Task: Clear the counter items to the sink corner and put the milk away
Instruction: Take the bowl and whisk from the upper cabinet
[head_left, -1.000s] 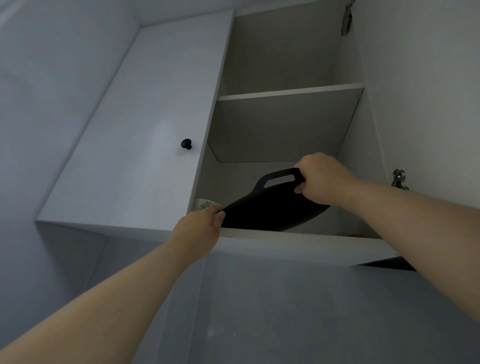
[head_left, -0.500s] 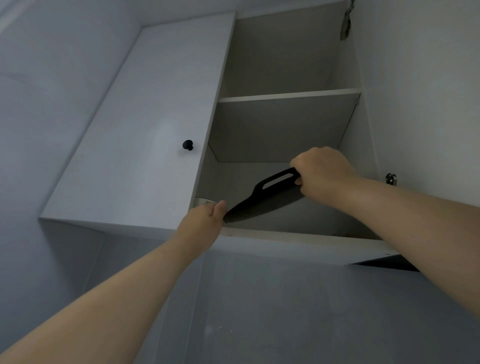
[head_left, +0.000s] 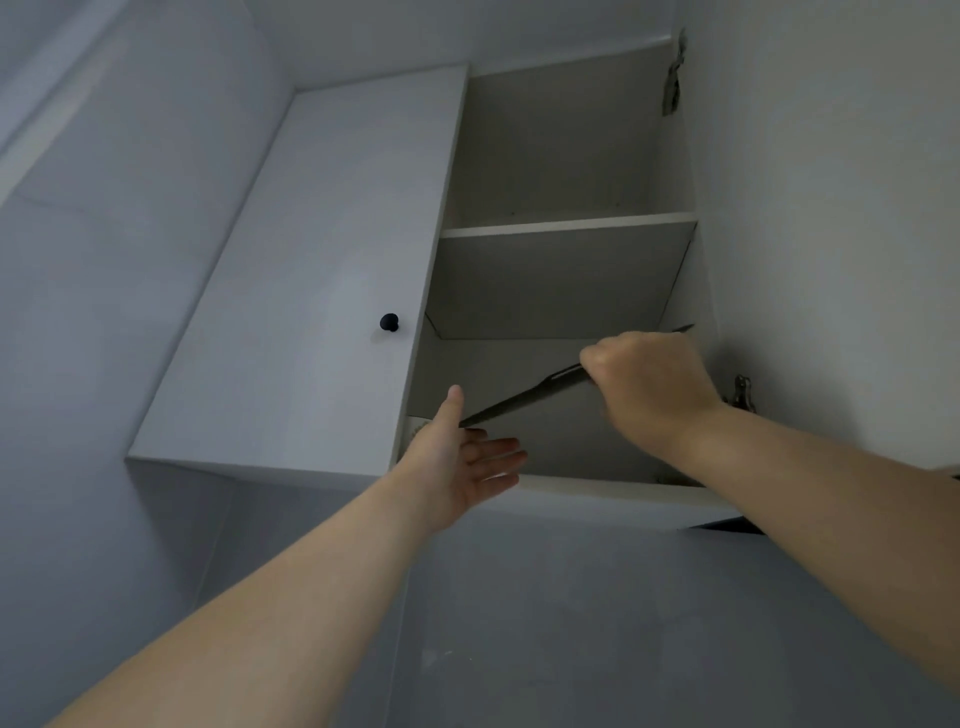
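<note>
Nearest, the left hand (head_left: 467, 462) has let go. A second ago its fingers (head_left: 501, 457) pinched the lower corner of the dark board (head_left: 524, 402); now they are spread wide and straight, palm up, with only the thumb raised beside that corner. Whether the thumb touches the corner I cannot tell.

Up and to the right of those fingers, the right hand (head_left: 649, 384) is curled tight round the board's handle end and carries it alone. The board showed its broad face before. It is now turned edge-on, tilted, with its far tip showing beyond the right knuckles towards the side wall.

All this is inside the lower compartment of the wall cabinet (head_left: 597, 499), below the shelf (head_left: 566, 225). Left of the open fingers are the closed door (head_left: 311, 312) and its black knob (head_left: 389, 322).

By my reading the board is being stood on edge in the cabinet and is nearly stowed. The milk is not in view, and neither is the bench, so that part of the task looks untouched.
</note>
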